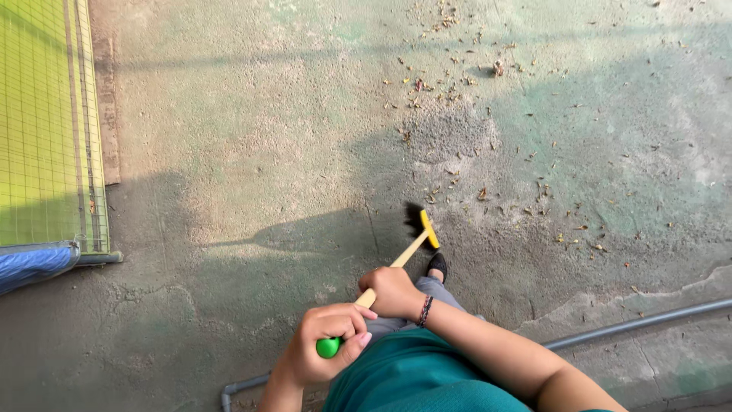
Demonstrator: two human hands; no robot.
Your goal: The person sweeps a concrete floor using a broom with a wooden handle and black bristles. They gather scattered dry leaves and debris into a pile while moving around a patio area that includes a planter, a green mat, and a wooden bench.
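Head view looks straight down on a person sweeping a concrete floor (252, 137) with a broom (415, 240). The left hand (324, 343) sits at the top of the wooden handle, its fingers (347, 317) wrapped shut around the green end cap, while the right hand (393, 292) grips the handle lower down, fingers closed around the wood. The broom's yellow head with black bristles rests on or just above the floor at about one o'clock from the hands, just beside the tip of a black shoe (437, 265). Dry leaves and bits of debris (450, 84) lie scattered from twelve to three o'clock of the broom head, the thickest patch well apart at twelve. A grey pipe (633, 324) runs along the floor at four o'clock, and a green mesh panel (46, 122) stands at nine o'clock. Judging from this, the sweep is mid-stroke; the next move likely calls for reaching the bristles out past the litter and drawing it together in one pile.
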